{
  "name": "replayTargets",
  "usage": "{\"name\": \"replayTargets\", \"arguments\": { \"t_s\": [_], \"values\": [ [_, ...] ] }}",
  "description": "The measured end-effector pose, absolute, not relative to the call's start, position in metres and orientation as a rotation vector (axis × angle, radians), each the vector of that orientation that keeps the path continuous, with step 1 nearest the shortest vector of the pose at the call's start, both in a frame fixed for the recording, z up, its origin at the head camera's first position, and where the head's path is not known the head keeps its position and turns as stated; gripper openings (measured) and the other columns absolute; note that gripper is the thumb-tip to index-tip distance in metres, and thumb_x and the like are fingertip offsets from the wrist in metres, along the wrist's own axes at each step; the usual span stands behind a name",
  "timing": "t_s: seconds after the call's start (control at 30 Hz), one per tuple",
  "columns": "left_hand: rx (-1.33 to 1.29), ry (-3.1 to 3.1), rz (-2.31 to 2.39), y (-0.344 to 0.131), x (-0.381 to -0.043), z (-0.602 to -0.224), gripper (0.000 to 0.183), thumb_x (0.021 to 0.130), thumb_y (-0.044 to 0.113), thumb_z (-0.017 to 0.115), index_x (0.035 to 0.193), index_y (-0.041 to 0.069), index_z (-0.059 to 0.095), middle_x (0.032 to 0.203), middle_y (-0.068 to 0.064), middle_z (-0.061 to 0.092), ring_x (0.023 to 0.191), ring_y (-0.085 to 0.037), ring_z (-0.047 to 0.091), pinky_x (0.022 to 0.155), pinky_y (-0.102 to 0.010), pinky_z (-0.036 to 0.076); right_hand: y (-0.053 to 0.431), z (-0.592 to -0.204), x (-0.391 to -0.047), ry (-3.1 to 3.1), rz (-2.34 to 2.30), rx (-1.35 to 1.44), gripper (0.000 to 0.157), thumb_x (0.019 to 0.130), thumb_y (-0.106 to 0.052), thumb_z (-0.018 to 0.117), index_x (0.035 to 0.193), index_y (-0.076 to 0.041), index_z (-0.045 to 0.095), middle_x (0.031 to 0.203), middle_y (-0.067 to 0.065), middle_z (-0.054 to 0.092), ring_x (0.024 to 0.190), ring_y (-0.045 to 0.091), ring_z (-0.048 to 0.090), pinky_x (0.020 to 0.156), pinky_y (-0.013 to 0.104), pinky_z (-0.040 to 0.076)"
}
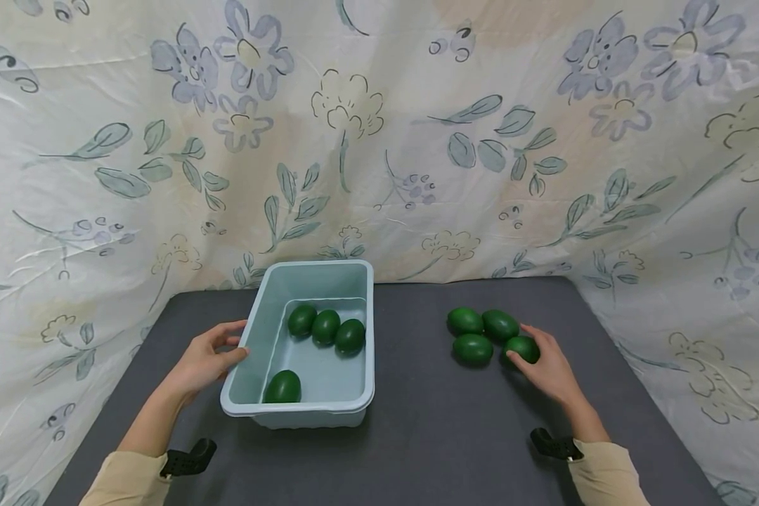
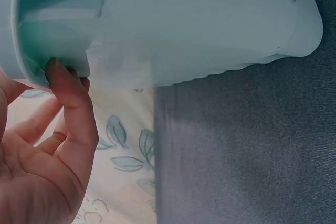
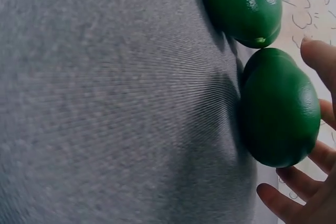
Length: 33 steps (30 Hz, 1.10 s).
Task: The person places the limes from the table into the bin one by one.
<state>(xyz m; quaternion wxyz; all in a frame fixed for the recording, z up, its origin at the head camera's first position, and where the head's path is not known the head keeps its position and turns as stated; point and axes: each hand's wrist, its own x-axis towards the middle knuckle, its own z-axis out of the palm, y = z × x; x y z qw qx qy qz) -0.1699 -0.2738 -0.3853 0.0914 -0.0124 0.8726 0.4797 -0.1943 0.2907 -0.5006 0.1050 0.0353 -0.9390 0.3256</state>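
Note:
A pale blue-grey plastic bin (image 1: 296, 416) stands on the dark table, with several smooth green oval fruits (image 1: 325, 327) inside. My left hand (image 1: 204, 357) grips its left rim, the thumb over the edge. In the left wrist view, fingers (image 2: 79, 114) curl up under the bin's lip (image 2: 21, 40). To the right, several more of these fruits lie grouped on the table. My right hand (image 1: 549, 367) is around the nearest right fruit (image 1: 522, 347). The right wrist view has the thumb standing off this fruit (image 3: 281, 111), with the other fingertips close along its far side.
Beside that fruit lie the others of the group (image 1: 472, 349), close together. The dark grey table (image 1: 417, 429) reaches back to a hanging floral cloth (image 1: 405, 140). A black wrist strap (image 1: 190, 458) is on each arm.

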Motion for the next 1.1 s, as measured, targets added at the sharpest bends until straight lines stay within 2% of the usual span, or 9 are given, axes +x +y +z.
{"name": "replayTargets", "arguments": {
  "t_s": [0.2, 0.5, 1.1],
  "values": [
    [-0.037, 2.594, 1.425, -0.2740, -0.1698, -0.3854, 0.061, 0.089, 0.016, 0.060, 0.142, 0.007, 0.031, 0.125, -0.026, 0.046, 0.086, -0.022, 0.062, 0.066, -0.038, 0.054, 0.2913, -0.5057, -0.1944, -2.787, 0.953, 0.046, 0.068, 0.087, -0.039, 0.061, 0.137, 0.000, 0.037, 0.132, 0.031, 0.034, 0.111, 0.045, 0.041, 0.083, 0.058, 0.037],
    [-0.039, 2.596, 1.422, -0.2744, -0.1699, -0.3859, 0.061, 0.089, 0.016, 0.060, 0.142, 0.006, 0.031, 0.125, -0.027, 0.046, 0.084, -0.021, 0.061, 0.064, -0.035, 0.054, 0.2901, -0.5091, -0.1951, -2.780, 0.920, 0.029, 0.062, 0.086, -0.033, 0.063, 0.133, 0.000, 0.041, 0.126, 0.030, 0.038, 0.103, 0.044, 0.046, 0.076, 0.055, 0.039],
    [-0.030, 2.580, 1.438, -0.2749, -0.1699, -0.3856, 0.062, 0.089, 0.016, 0.060, 0.142, 0.006, 0.030, 0.125, -0.026, 0.046, 0.086, -0.021, 0.061, 0.065, -0.036, 0.054, 0.2887, -0.5040, -0.1925, -2.744, 0.939, 0.017, 0.061, 0.085, -0.031, 0.066, 0.132, 0.000, 0.043, 0.124, 0.030, 0.041, 0.102, 0.042, 0.046, 0.074, 0.054, 0.040]
  ]
}}
